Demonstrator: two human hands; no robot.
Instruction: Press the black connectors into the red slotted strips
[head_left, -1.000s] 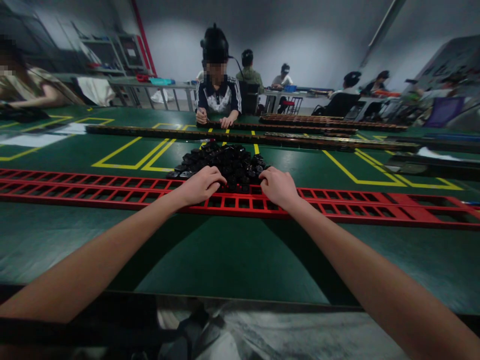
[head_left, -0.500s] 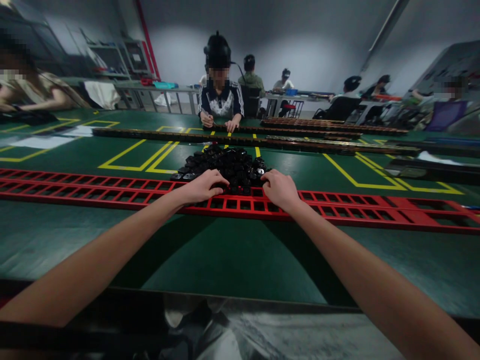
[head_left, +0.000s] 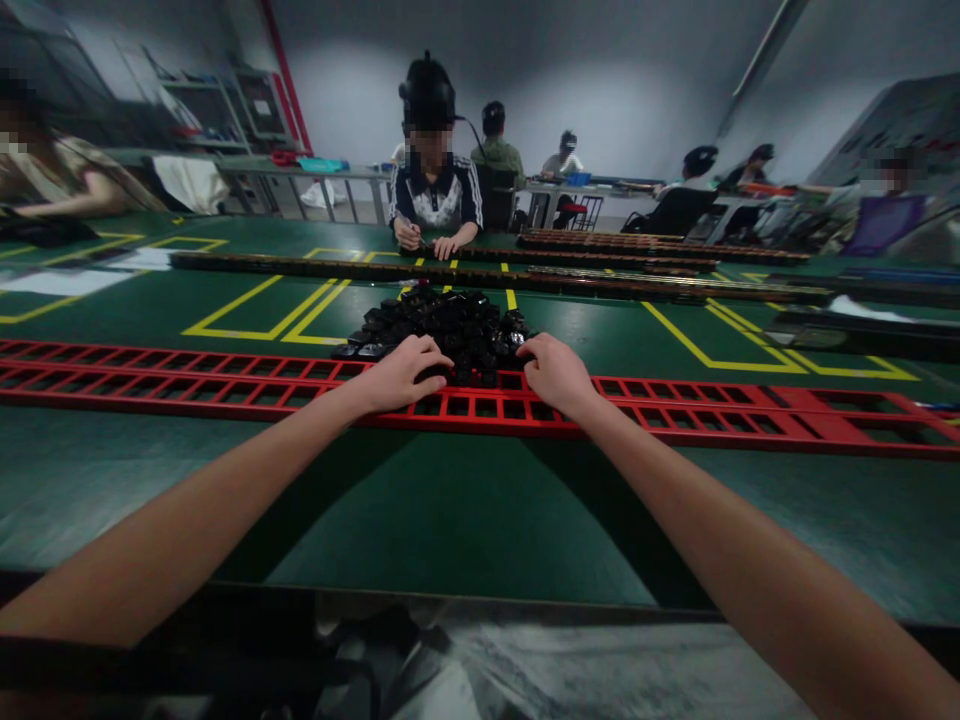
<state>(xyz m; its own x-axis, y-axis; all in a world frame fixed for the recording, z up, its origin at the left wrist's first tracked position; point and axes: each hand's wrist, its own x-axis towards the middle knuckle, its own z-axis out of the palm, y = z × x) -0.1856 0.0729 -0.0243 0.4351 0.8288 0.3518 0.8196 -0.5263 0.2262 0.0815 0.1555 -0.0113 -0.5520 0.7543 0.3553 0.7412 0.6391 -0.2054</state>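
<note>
A heap of small glossy black pieces (head_left: 457,320) lies at the middle of the table, up against a long red slotted frame (head_left: 480,407). My left hand (head_left: 405,375) rests at the heap's near left edge, over the frame, with thumb and fingers apart. Across from it, my right hand (head_left: 559,375) is at the heap's right edge, fingers bent towards the pieces. No piece shows clearly in either hand. The undersides of my fingers are partly hidden.
Long dark strips (head_left: 360,270) lie across the green table (head_left: 450,500) beyond the heap, among yellow tape outlines. A person (head_left: 435,200) works at the opposite side. White sheets (head_left: 82,280) lie at the left; dark strips (head_left: 862,335) lie at the right.
Both hands keep nearly the same place by the heap. The view has shifted slightly, and my right fingers have moved only a little.
</note>
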